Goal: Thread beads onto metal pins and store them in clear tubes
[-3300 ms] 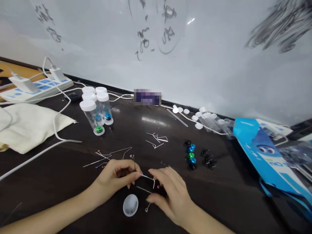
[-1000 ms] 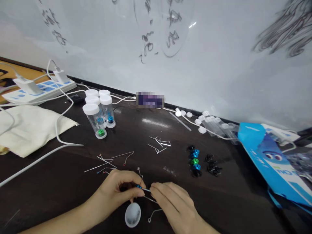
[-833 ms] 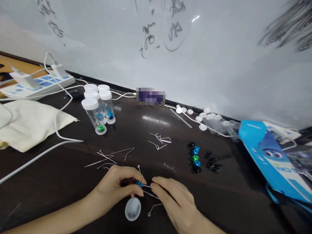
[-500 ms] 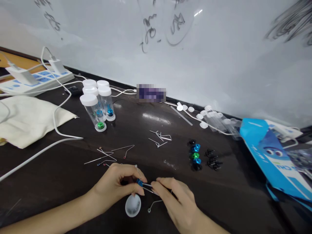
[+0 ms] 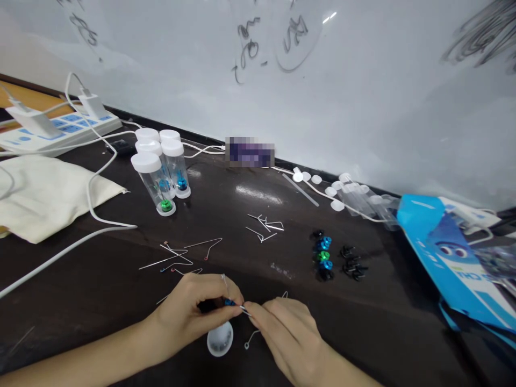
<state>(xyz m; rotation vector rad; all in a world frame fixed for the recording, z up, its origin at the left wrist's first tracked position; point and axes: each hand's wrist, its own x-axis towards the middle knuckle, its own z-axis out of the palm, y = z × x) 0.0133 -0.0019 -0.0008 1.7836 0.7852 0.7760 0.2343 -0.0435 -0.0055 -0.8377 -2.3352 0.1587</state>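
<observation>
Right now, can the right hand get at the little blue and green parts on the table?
Probably yes: the blue and green parts lie on open tabletop just beyond the right hand, nothing between. Its grip is shut on a wire, though, so that must go first.

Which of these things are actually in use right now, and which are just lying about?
In use: left hand pinching blue bead; right hand pinching thin wire; white cap on the table by them.
Lying about: loose wires, spare beads, black parts, capped vials, empty tubes, power strip, cloth, blue bag.
</observation>
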